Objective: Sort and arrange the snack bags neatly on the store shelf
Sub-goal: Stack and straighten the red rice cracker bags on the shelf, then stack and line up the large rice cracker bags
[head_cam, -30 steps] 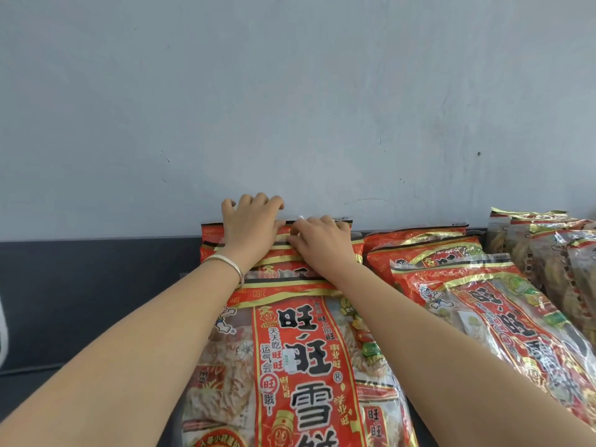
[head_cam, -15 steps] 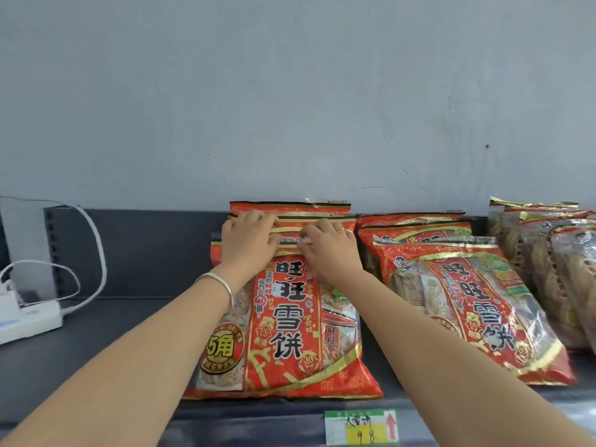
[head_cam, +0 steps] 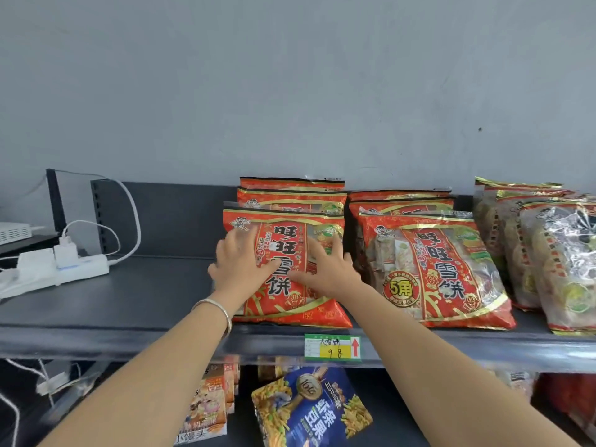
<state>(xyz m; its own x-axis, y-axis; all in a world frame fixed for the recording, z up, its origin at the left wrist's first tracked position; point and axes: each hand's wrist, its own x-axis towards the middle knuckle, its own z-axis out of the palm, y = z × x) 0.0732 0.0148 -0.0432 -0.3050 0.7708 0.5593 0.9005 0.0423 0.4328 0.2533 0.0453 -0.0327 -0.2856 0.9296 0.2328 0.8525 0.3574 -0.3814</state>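
Behind a dark grey metal shelf point(head_cam: 145, 295), plain pale grey wall point(head_cam: 290, 85), with white power strip point(head_cam: 64, 269) and looping white cables point(head_cam: 134, 217) at the shelf's left end.

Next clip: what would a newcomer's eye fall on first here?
The left hand and right hand are spread open over the front red bag, which heads a row at mid-shelf. A second red row stands just to its right. A white power strip with cables lies on the shelf to the left.
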